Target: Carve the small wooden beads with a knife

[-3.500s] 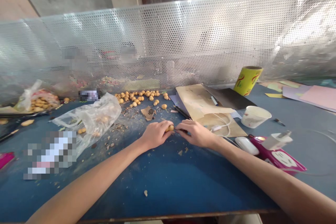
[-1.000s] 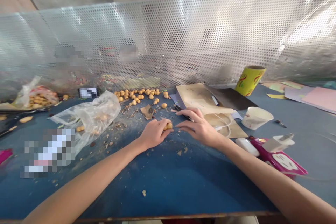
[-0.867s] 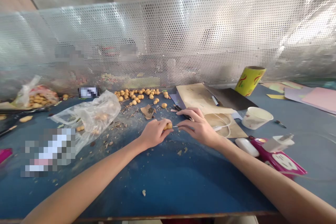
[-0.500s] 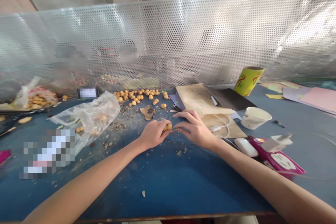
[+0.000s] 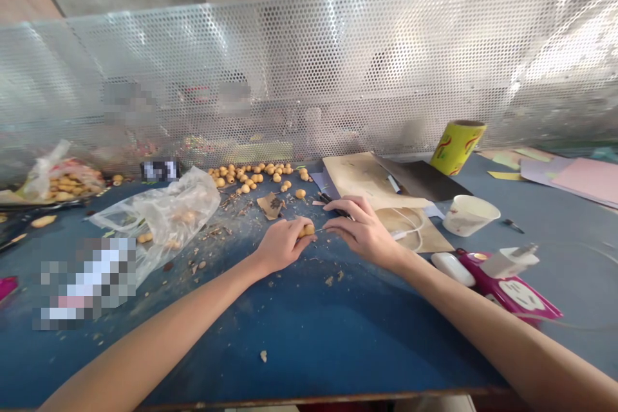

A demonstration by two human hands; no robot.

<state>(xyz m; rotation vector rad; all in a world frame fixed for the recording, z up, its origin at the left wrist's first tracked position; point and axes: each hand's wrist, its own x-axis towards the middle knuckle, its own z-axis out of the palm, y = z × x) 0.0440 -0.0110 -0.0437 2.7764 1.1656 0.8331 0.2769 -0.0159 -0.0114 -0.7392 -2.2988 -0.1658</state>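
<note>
My left hand rests on the blue table, fingers closed round a small tan wooden bead. My right hand sits just to its right, fingers pinched on a thin dark-handled pointed tool whose tip meets the bead. Both hands lie low on the tabletop amid wood shavings.
A pile of loose tan beads lies behind the hands. A clear plastic bag is at the left, a white cup, yellow roll, brown paper and a pink power strip at the right. A perforated metal screen closes the back.
My right hand has shifted slightly, its fingers lifting and pinching again beside the bead. The left hand keeps the bead in the same spot.
</note>
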